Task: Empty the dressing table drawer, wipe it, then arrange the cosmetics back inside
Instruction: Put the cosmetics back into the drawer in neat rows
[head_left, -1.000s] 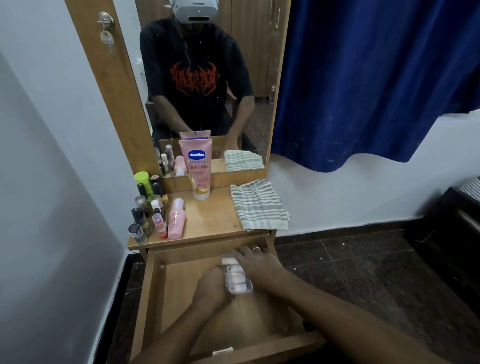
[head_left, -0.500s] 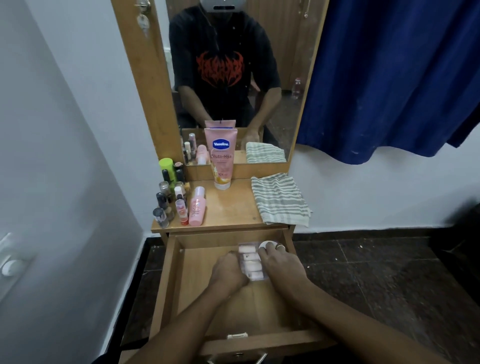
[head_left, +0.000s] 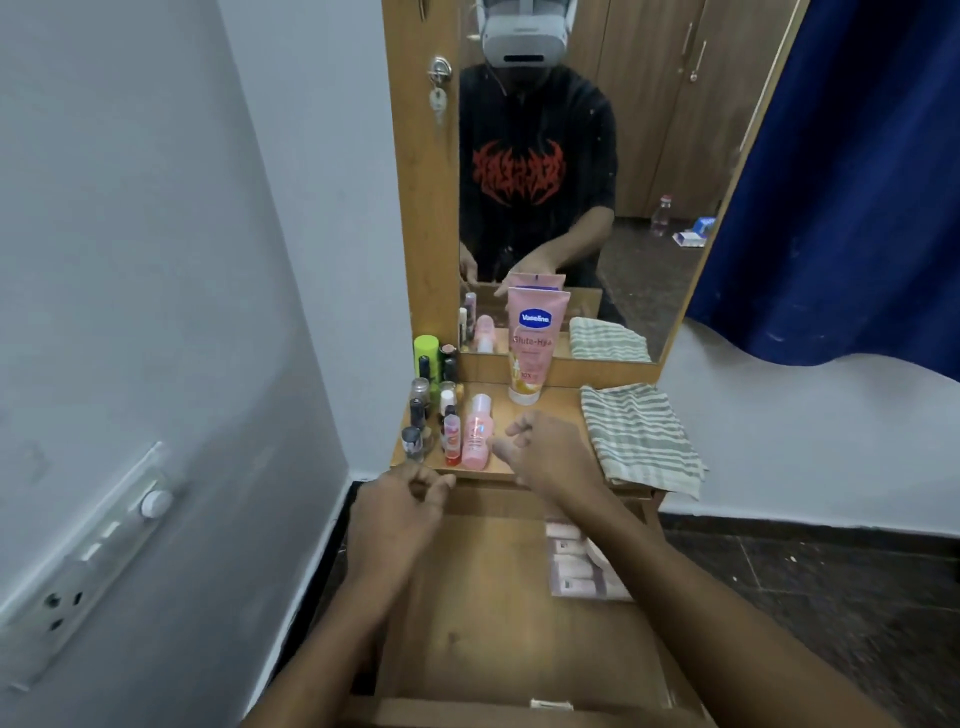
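1. Wooden tabletop (head_left: 550, 402) below the mirror (head_left: 649, 130) carries the cosmetics. A cluster of small bottles (head_left: 421, 415) sits at its left edge, with a pink bottle (head_left: 477, 434) just right of them. A Vaseline tube (head_left: 535, 338) stands cap-down at the back, and a striped cloth (head_left: 639, 436) lies at the right.
2. Below it the drawer (head_left: 493, 623) stands pulled out. A clear case (head_left: 571, 566) of small pale tubes lies flat along its right side, partly hidden by the right forearm.
3. The right hand (head_left: 550, 452) hovers over the front of the tabletop. Its fingers are loosely curled, slightly apart, and pinch nothing.
4. The left hand (head_left: 395, 504) hangs at the table's front edge, below the small bottles. Its fingers curl loosely toward the thumb, with nothing visible in them.
5. The pink bottle stands upright, its long axis vertical, just left of the right hand's fingertips and seemingly not touched. The right hand is the nearer one, so a sideways wrap round the bottle's body looks likeliest. The small bottles crowd its far side and could be knocked.
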